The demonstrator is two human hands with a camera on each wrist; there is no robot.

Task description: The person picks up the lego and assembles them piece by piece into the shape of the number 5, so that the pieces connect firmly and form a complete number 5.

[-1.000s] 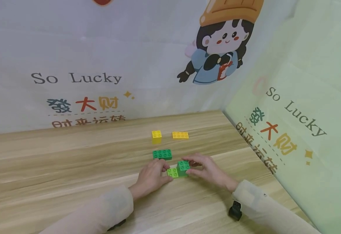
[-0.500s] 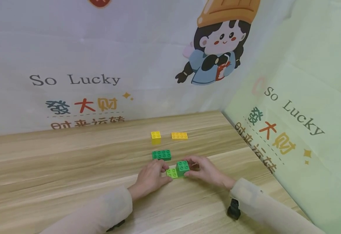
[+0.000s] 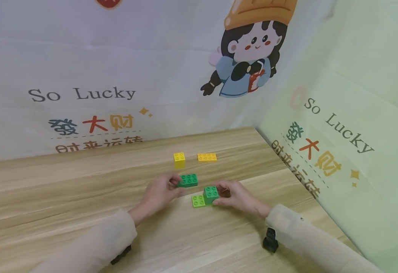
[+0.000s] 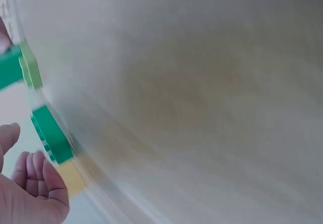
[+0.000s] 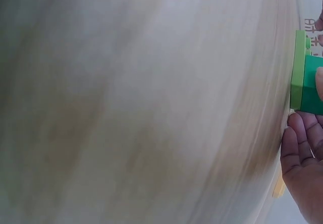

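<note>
In the head view my right hand [image 3: 238, 198] holds a tall green building block [image 3: 210, 194] by its right side, thumb in front. This block stands on the right half of a flat lime-green block [image 3: 198, 201], whose left studs show. My left hand [image 3: 159, 194] is at the left end of a long dark green block [image 3: 188, 180], its fingertips overlapping that end. The left wrist view shows the thumb and loosely bent fingers [image 4: 38, 176] apart, beside the dark green block [image 4: 53, 133], without a visible grip. Contact there is hard to tell.
A yellow square block [image 3: 179, 160] and a flat orange-yellow block [image 3: 207, 157] lie farther back on the wooden table [image 3: 66, 189]. A printed cloth [image 3: 171, 68] rises behind the table, and another cloth [image 3: 362, 94] borders its right side.
My left hand has let go of the lime-green block and moved up and left to the long dark green block. My right hand keeps its hold on the tall green block.
</note>
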